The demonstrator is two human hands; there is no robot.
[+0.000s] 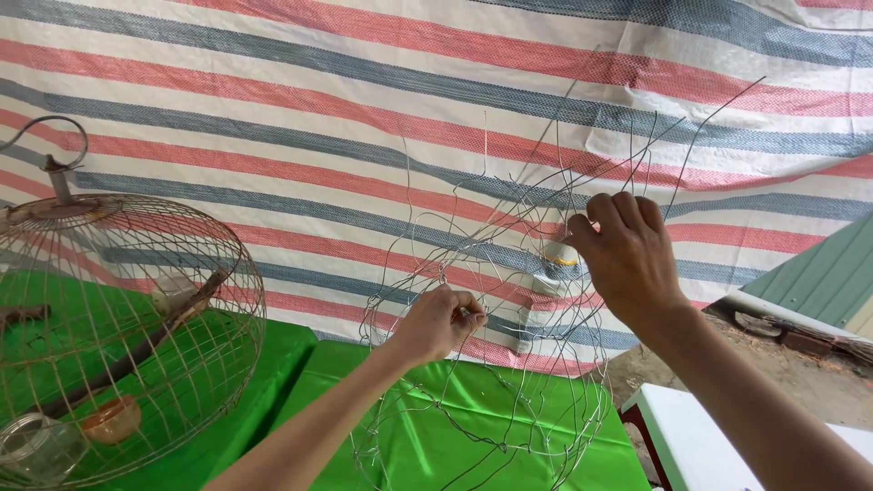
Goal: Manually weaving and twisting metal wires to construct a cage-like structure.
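An unfinished wire cage frame of thin grey wire stands on the green table, its loose wire ends sticking up and out at the top. My left hand pinches wires on the frame's left side at mid height. My right hand is higher up on the right, its fingers curled around a bunch of upright wires near the top.
A finished round wire birdcage with a hook on top stands at the left, holding a wooden perch, a small orange cup and a clear cup. A red, white and blue striped tarp hangs behind. A white table edge is at lower right.
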